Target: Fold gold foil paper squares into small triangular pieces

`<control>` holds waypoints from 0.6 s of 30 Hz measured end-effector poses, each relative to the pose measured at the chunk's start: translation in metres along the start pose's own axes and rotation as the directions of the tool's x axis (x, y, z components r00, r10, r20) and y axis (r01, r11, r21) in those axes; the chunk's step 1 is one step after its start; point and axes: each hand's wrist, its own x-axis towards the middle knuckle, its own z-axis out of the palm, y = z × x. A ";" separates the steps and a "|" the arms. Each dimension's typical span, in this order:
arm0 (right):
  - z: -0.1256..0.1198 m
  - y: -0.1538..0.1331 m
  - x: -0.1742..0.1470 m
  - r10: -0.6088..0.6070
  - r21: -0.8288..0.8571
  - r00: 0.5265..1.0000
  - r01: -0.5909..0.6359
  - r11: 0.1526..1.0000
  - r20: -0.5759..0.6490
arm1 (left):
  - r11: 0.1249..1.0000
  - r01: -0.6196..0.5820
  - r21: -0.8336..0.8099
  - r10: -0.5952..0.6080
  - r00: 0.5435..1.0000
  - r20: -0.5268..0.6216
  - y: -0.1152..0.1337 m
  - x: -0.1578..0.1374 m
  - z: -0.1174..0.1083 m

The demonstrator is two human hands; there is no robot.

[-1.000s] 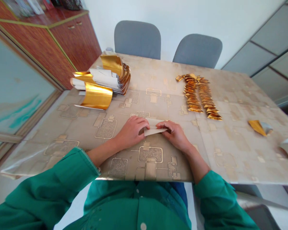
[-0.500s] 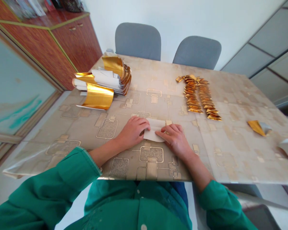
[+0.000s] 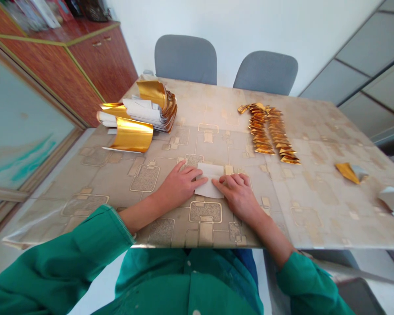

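Flat on the patterned tablecloth (image 3: 315, 192), a small pale sheet of paper (image 3: 209, 190) lies right in front of the person, between both hands. The left hand (image 3: 179, 186) is loosely spread, palm down, with fingertips on the paper's left side, pressing rather than gripping. The right hand (image 3: 240, 197) is half curled, its foremost fingertips touching the sheet's right part; whether it pinches anything I cannot tell. Beyond the left hand sits a stack of gold and white paper (image 3: 146, 111); farther right lie two rows of folded gold pieces (image 3: 285, 140).
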 end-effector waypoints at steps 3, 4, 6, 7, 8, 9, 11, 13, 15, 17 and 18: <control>-0.002 0.004 -0.008 0.026 0.001 1.000 -0.026 1.000 0.003 | 1.000 -0.021 0.010 0.021 1.000 -0.010 -0.003 -0.003 0.001; -0.003 0.006 -0.009 0.032 0.006 0.999 -0.032 0.999 0.006 | 1.000 -0.027 0.013 0.027 1.000 -0.013 -0.004 -0.003 0.001; -0.003 0.007 -0.010 0.038 0.021 0.999 -0.038 0.999 0.015 | 0.999 -0.035 0.021 0.035 0.999 -0.023 -0.008 -0.005 0.001; -0.003 0.007 -0.010 0.040 0.029 0.999 -0.041 0.999 0.018 | 0.999 -0.039 0.023 0.040 0.999 -0.033 -0.009 -0.005 0.000; -0.003 0.007 -0.009 0.043 0.037 0.999 -0.043 0.998 0.019 | 0.999 -0.048 0.025 0.049 0.998 -0.049 -0.011 -0.004 -0.001; -0.002 0.007 -0.008 0.045 0.045 0.999 -0.045 0.998 0.018 | 0.997 -0.066 0.026 0.067 0.995 -0.067 -0.011 -0.004 -0.003; -0.001 0.007 -0.006 0.048 0.059 0.999 -0.049 0.997 0.010 | 0.992 -0.122 0.021 0.123 0.988 -0.092 -0.011 -0.002 -0.005; 0.000 0.007 -0.005 0.050 0.067 0.999 -0.049 0.997 -0.002 | 0.987 -0.159 0.011 0.159 0.983 -0.089 -0.010 -0.001 -0.006; 0.001 0.008 -0.005 0.049 0.067 0.999 -0.048 0.997 -0.017 | 0.987 -0.161 -0.003 0.161 0.985 -0.066 -0.010 -0.002 -0.005; 0.001 0.009 -0.007 0.053 0.062 0.998 -0.050 0.997 -0.042 | 0.989 -0.150 -0.012 0.149 0.987 -0.060 -0.010 -0.004 -0.003; 0.002 0.009 -0.008 0.057 0.059 0.997 -0.054 0.997 -0.059 | 0.988 -0.151 -0.018 0.149 0.987 -0.063 -0.010 -0.006 -0.002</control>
